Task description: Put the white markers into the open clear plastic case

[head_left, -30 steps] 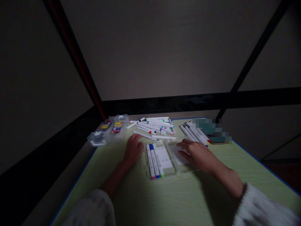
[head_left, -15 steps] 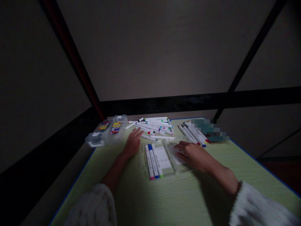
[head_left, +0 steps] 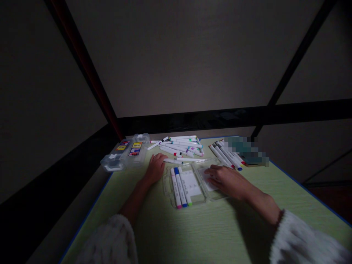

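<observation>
My left hand lies on the table left of the pile, its fingers curled in at the end of a white marker. Just in front of it, a clear plastic case is opened flat. Three white markers with pink, blue and green ends lie side by side in its left half, beside a white paper insert. Over the case's right half rests my right hand, fingers bent and thumb apart, with no marker visible in it. Its palm hides part of that half.
Loose white markers with coloured ends are heaped at the back. Several more markers lie in a row at right, by a pixelated greenish object. A closed-looking clear case with labels stands at the table's left edge.
My left hand's spread fingers have drawn back toward me and curled in at the near marker's end. The right hand stays on the case.
</observation>
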A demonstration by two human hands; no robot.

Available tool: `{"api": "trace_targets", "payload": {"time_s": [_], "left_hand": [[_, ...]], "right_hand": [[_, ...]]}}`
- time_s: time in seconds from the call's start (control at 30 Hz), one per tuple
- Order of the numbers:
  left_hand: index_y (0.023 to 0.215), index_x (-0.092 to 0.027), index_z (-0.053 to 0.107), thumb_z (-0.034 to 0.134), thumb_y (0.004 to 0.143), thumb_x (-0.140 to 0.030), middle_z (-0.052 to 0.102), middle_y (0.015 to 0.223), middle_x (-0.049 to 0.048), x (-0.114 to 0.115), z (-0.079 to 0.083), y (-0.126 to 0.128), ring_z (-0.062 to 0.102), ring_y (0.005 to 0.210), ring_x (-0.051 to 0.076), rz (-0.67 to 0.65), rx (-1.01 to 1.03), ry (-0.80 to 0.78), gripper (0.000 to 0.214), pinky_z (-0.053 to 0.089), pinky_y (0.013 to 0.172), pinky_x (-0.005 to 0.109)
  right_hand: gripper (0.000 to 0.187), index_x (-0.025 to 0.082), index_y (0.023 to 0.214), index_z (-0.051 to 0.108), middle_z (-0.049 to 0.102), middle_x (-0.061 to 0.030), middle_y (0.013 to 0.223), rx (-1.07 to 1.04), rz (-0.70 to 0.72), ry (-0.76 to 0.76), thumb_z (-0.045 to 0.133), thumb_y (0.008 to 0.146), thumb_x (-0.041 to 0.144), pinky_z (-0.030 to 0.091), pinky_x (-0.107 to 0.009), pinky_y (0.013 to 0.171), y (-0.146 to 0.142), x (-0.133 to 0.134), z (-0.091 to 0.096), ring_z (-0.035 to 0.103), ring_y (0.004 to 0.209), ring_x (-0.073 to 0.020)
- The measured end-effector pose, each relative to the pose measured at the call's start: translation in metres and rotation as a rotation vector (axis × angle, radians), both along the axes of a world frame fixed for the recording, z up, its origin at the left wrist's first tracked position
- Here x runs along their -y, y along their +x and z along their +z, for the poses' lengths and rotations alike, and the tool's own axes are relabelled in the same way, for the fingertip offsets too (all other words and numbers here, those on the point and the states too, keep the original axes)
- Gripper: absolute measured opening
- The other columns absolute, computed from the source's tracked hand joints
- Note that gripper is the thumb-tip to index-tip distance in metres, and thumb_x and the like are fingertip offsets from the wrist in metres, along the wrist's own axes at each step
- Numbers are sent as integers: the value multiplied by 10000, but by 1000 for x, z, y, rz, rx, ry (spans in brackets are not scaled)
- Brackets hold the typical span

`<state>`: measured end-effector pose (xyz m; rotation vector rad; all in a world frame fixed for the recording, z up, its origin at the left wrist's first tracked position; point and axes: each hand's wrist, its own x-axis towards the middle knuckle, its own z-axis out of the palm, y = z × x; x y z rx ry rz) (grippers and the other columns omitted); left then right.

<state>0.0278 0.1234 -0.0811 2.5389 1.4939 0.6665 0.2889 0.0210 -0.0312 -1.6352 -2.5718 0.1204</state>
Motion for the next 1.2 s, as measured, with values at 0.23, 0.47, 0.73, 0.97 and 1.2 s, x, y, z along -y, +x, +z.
{"api": "trace_targets", "payload": {"time_s": [0.23, 0.47, 0.73, 0.97, 1.2], "left_hand": [[917, -162, 520, 356, 774, -117, 522, 963, 68, 2, 1, 0, 454, 970, 196, 8, -10, 47, 223, 221, 991, 434], [840, -161, 492, 351, 747, -68, 495, 892, 63, 2, 1, 0, 434, 885, 195, 7, 1, 132, 193, 320, 902, 379], [911, -140, 512, 316, 772, -58, 472, 908, 70, 4, 1, 1, 434, 898, 188, -8, 55, 204, 253, 357, 868, 355], [980, -153, 555, 352, 755, -64, 453, 930, 56, 5, 1, 1, 458, 889, 173, 55, 163, 242, 316, 397, 820, 324], [968, -158, 559, 383, 772, -93, 460, 923, 46, 9, 6, 4, 476, 886, 162, 131, 323, 325, 271, 413, 819, 298]], "right_hand": [[195, 188, 896, 556, 591, -66, 907, 25, 5, 3, 374, 842, 232, 371, -261, 632, -1, 1, 1, 584, 766, -188], [183, 189, 892, 552, 591, -65, 905, 11, 6, 2, 382, 840, 229, 368, -266, 637, -1, -1, -2, 582, 767, -191], [193, 183, 898, 558, 592, -75, 904, 18, 13, -3, 378, 841, 223, 378, -277, 633, -1, 0, -2, 582, 761, -193], [197, 185, 927, 560, 588, -73, 912, -4, 8, -7, 390, 833, 220, 385, -280, 645, 0, -1, -3, 581, 770, -194], [193, 188, 896, 556, 587, -72, 911, 7, 15, -24, 377, 840, 232, 381, -278, 656, -1, -1, -3, 576, 770, -188]]}}
